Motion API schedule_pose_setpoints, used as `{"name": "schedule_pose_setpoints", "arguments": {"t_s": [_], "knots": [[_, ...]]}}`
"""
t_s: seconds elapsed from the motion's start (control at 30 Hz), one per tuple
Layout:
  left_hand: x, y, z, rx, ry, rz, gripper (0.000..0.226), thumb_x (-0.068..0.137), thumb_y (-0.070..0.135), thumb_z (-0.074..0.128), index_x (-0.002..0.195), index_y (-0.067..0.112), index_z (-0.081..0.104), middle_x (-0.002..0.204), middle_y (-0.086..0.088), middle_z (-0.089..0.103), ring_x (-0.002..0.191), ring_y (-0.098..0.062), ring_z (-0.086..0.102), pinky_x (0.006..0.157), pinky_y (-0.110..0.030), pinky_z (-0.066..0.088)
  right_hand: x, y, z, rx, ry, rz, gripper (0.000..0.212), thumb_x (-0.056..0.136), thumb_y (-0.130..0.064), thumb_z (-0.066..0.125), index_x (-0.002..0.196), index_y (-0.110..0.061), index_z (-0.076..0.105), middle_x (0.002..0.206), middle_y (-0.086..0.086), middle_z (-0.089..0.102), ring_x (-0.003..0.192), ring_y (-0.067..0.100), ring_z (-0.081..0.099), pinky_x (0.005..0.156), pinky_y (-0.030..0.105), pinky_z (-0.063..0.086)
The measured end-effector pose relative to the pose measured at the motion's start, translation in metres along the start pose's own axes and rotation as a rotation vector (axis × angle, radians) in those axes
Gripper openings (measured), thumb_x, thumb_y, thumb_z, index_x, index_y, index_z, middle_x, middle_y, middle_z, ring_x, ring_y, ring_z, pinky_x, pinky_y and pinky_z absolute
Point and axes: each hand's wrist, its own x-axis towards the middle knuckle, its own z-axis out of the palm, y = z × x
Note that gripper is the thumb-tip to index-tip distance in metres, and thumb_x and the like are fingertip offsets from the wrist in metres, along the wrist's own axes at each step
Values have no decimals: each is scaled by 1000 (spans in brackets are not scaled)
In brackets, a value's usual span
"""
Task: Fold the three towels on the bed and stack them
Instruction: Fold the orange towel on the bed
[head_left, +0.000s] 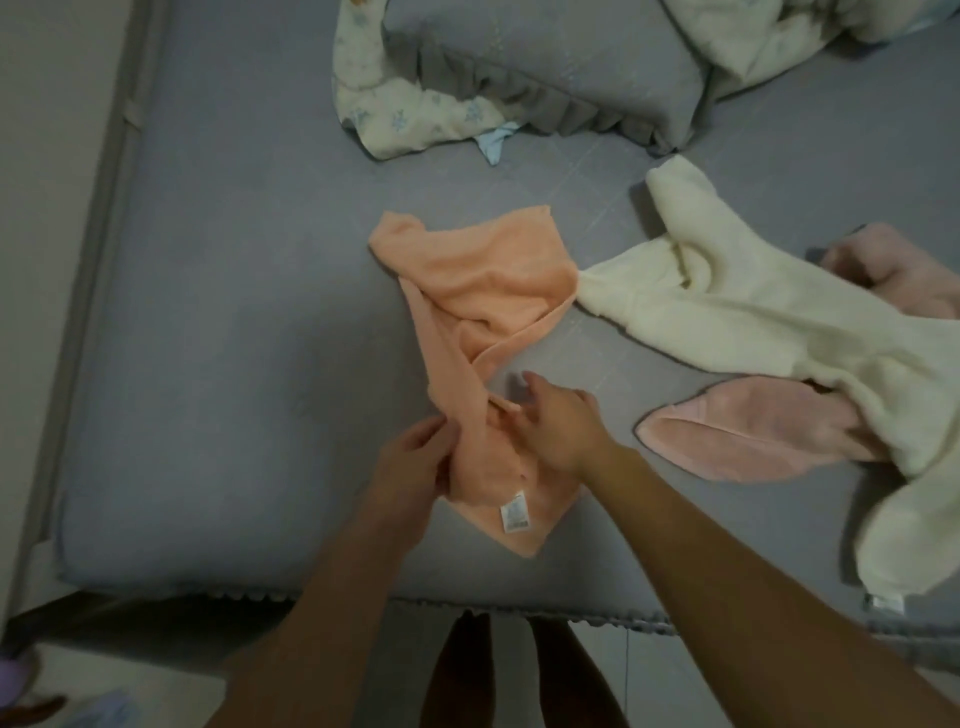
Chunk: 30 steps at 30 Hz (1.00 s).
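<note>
An orange towel (483, 291) lies crumpled in the middle of the grey bed (234, 338), its near end bunched and its white label facing up. My left hand (415, 457) pinches the bunched near end from the left. My right hand (556, 426) rests on the same end from the right, fingers spread and touching the cloth. A cream towel (753, 322) sprawls unfolded to the right. A pink towel (737, 436) lies partly under the cream one, one rounded end sticking out toward me.
A grey pillow (545, 67) and a pale patterned quilt (395, 109) sit at the far side of the bed. More cream bedding (769, 36) is piled at the top right. The bed's near edge (467, 603) runs just above my legs; a wall borders the left.
</note>
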Motion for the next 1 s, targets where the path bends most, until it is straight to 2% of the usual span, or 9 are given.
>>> {"name": "schedule_pose_setpoints", "arguments": {"t_s": [0.17,0.27,0.37,0.5,0.57,0.67,0.83,0.9,1.0], "knots": [[-21,-4,-20,-131,-163,-59,28,87,23,67,114,18,71,110,-6,73,91,-20,70,81,-42,54,1,-23,35,87,-88,157,20,94,-30,44,103,-20,57,103,6,68,100,29,62,93,42,44],[-33,1,-37,-263,-139,-88,35,85,24,63,116,9,70,120,-13,70,109,-27,66,94,-45,52,-19,-12,22,284,61,232,22,91,-19,48,92,-18,69,101,5,70,100,27,63,88,35,48],[-42,10,-54,-402,-61,-98,38,96,33,51,123,12,66,125,-10,68,118,-28,62,98,-50,50,-37,4,-14,619,275,408,22,87,-8,41,75,-6,60,81,13,60,82,28,56,72,36,42],[-55,27,-76,-449,144,-28,36,103,34,39,123,14,61,119,-4,66,104,-16,64,77,-31,60,-64,21,-79,1114,425,587,35,78,-8,40,97,-4,69,90,8,64,84,24,56,73,38,45],[-63,40,-82,-389,195,36,31,103,30,41,116,13,63,115,-5,66,100,-16,64,81,-32,55,-76,18,-109,1196,460,532,37,78,-9,46,106,-3,69,96,7,68,88,24,61,82,39,52],[-79,82,-81,-314,228,135,19,100,25,46,99,18,64,100,-1,66,90,-14,62,83,-31,48,-83,-9,-154,1182,478,401,29,77,-12,49,96,-4,69,81,7,63,80,23,56,71,33,50],[-105,188,-80,-262,237,420,29,97,14,48,68,19,49,49,9,53,49,-6,50,55,-21,43,-90,-74,-243,1124,566,152,22,80,-29,61,87,-9,66,86,11,58,75,21,55,67,37,50],[-125,225,-83,-257,277,547,31,94,10,50,64,19,44,46,9,46,43,-4,44,52,-20,39,-100,-93,-274,1139,591,42,13,82,-27,63,82,-14,62,84,9,55,74,20,56,69,38,55],[-156,252,-88,-299,330,714,15,82,12,57,69,18,53,65,1,53,61,-10,52,62,-25,43,-120,-109,-301,1168,584,-75,7,69,-22,64,73,-16,65,74,5,58,66,19,62,69,37,59]]}}
